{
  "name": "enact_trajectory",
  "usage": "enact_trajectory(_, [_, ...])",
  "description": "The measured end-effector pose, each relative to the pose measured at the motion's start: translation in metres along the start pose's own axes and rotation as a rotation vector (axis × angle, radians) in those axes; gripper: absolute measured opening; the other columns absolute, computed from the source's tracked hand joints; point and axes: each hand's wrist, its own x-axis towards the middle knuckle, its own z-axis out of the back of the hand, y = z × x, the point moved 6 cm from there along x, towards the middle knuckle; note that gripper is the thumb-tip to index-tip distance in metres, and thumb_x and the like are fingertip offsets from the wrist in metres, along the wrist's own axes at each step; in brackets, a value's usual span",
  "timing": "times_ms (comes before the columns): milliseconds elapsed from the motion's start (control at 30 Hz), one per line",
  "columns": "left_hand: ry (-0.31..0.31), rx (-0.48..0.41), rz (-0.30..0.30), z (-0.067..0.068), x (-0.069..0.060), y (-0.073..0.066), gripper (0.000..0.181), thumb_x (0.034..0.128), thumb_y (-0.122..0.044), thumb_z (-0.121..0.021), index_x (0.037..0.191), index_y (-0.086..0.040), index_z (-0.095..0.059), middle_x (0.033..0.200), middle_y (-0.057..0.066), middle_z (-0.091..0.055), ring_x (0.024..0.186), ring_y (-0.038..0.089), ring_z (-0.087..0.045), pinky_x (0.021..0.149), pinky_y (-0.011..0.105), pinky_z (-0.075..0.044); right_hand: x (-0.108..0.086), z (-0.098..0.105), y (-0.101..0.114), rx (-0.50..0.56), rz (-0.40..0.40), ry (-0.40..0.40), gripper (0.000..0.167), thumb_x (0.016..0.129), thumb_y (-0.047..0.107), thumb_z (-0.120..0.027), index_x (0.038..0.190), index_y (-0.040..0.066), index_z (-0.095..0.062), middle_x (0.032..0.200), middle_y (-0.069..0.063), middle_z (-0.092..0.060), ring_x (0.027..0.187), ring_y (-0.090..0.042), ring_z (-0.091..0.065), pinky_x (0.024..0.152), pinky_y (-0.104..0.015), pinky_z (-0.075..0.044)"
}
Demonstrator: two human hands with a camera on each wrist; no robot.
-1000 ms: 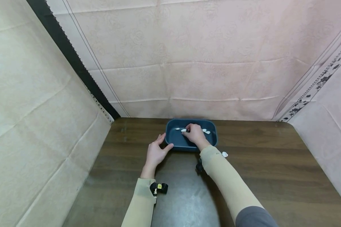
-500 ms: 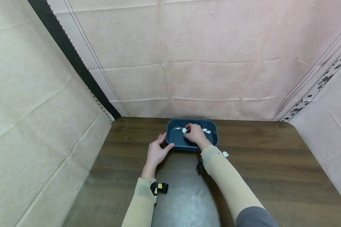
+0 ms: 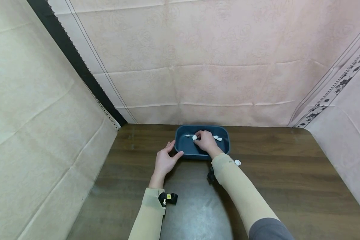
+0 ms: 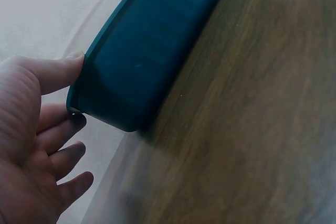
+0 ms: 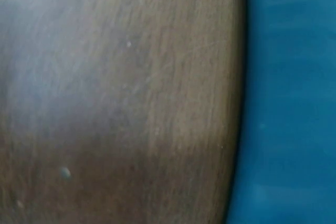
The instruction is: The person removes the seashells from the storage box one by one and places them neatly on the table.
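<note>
A dark blue rectangular tray (image 3: 188, 151) stands near the table's back edge, also filling the right side of the right wrist view (image 5: 294, 98). My left hand (image 3: 164, 161) grips its left end; in the left wrist view that hand (image 4: 37, 135) has thumb and index finger at the tray's corner (image 4: 131, 66), other fingers loosely bent. Over the tray's middle, my right hand (image 3: 208, 143) pinches a white piece (image 3: 194, 137) between thumb and fingertips. A small white piece (image 3: 187, 135) lies left of it, and others (image 3: 219, 139) lie to the right of the hand.
Another white piece (image 3: 238, 162) lies on the wooden table (image 3: 276, 173), beside my right sleeve and outside the tray. Pale patterned cloth (image 3: 216, 83) hangs behind the table, with more cloth at both sides.
The white piece at my right fingertips has turned from narrow to broader in view, and the fingers have shifted very slightly right. My left hand holds its place at the tray.
</note>
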Motion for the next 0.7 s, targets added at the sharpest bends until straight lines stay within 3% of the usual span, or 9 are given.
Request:
enact_trajectory(400, [0.003, 0.007, -0.039, -0.001, 0.001, -0.003, 0.067, 0.0979, -0.032, -0.081, 0.156, -0.008, -0.056, 0.157, 0.008, -0.055, 0.153, 0.027, -0.042, 0.123, 0.051, -0.035, -0.002, 0.001, -0.002, -0.002, 0.010, -0.010, 0.035, 0.103, 0.025, -0.073, 0.130, 0.003, -0.073, 0.126, -0.014, -0.070, 0.113, -0.029, -0.065, 0.104, -0.047, -0.054])
enact_trajectory(700, [-0.011, 0.000, -0.040, 0.001, 0.001, -0.003, 0.068, 0.0972, -0.030, -0.082, 0.155, -0.007, -0.056, 0.156, 0.009, -0.056, 0.153, 0.028, -0.043, 0.123, 0.052, -0.035, -0.008, 0.013, -0.004, 0.098, 0.032, 0.032, 0.035, 0.104, 0.025, -0.072, 0.129, 0.001, -0.076, 0.121, -0.014, -0.074, 0.104, -0.029, -0.065, 0.100, -0.047, -0.057])
